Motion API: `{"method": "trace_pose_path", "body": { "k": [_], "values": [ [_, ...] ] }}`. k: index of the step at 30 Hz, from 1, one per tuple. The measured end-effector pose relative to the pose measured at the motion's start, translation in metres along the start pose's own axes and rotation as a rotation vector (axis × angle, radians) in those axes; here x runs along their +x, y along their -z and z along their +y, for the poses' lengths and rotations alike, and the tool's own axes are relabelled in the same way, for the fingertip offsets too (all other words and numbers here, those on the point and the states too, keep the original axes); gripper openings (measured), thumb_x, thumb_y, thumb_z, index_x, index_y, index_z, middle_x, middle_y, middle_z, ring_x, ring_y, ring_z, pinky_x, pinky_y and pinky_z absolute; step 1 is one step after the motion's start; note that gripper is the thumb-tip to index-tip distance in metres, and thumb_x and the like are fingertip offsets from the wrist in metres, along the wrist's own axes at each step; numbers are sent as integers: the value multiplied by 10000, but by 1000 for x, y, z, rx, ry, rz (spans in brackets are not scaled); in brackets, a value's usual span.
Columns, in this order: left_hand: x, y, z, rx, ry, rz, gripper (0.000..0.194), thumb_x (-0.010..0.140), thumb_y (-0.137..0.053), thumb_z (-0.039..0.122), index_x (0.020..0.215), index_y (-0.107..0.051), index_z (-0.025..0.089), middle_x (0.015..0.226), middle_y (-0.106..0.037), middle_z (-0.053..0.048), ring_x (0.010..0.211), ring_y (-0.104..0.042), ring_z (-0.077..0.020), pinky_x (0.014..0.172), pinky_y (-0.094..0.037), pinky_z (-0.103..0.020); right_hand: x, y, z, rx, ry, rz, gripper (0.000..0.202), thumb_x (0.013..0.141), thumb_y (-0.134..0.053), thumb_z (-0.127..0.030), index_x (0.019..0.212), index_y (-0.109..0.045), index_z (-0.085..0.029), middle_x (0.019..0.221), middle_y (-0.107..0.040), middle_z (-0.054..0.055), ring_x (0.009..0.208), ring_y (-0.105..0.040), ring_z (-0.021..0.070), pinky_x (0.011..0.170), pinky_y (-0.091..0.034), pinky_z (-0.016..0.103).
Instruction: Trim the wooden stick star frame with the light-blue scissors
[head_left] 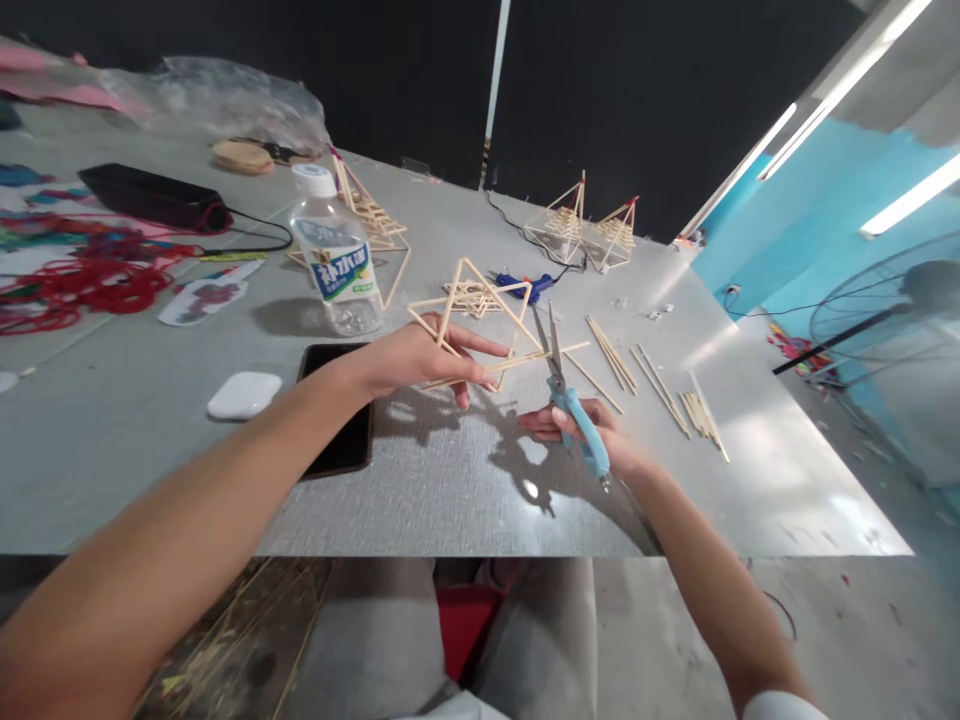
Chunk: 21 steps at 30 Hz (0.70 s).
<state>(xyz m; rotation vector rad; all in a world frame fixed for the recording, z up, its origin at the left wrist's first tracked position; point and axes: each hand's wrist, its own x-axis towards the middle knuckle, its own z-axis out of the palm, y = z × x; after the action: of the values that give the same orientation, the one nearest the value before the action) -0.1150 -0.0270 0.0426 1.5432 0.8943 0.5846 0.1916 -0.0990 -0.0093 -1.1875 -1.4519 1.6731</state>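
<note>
While the left hand (420,360) pinches the stick frame (480,320) just above the table (450,480), the right hand (581,430) is closed round blue scissors (570,400) with blades parted at one stick end — looks light, brittle, so grip near joints.

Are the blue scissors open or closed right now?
Open. The scissors, held in the right hand, have their two blades spread in a narrow V around a stick of the stick frame that the left hand holds.
</note>
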Motion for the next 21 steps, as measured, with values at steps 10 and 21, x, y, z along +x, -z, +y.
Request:
{"method": "trace_pose_path", "body": {
  "k": [10, 21],
  "values": [
    [1, 3, -3, -13, 12, -39, 760, 713, -980, 452, 1404, -817, 179, 949, -869, -104, 631, -727, -194, 671, -605, -291, -2, -5, -12, 8, -15, -76, 622, 841, -922, -754, 1071, -885, -178, 1141, -884, 127, 985, -851, 228, 958, -713, 360],
    [-10, 0, 9, 134, -39, 7, 622, 767, -956, 476, 1304, -866, 176, 651, -752, -32, 604, -710, -188, 670, -567, -265, -5, -8, -17, -128, 89, 0, 659, 806, -887, -852, 1034, -845, -235, 814, -669, 9, 775, -627, 179, 726, -567, 345]
  ]
}}
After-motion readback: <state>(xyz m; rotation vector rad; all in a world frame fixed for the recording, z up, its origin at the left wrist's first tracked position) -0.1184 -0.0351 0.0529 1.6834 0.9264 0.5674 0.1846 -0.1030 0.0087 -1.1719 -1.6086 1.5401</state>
